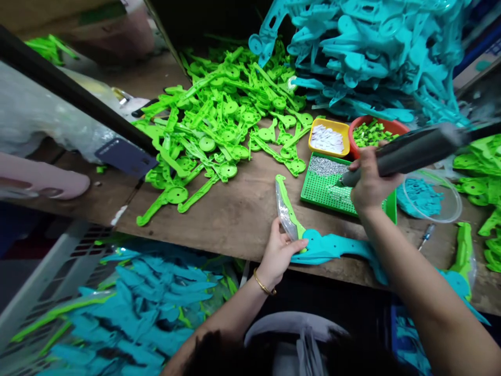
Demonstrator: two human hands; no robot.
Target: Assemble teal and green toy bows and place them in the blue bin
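Observation:
My left hand pinches a toy piece made of a teal handle and a green blade, lying at the front edge of the wooden table. My right hand is wrapped round a grey electric screwdriver. The tool's tip rests over a green screw tray that holds a patch of small silver screws.
A heap of green plastic parts covers the table's back left, with a teal heap behind. A yellow dish and a red bowl stand by the tray. A bin of finished teal pieces sits below left.

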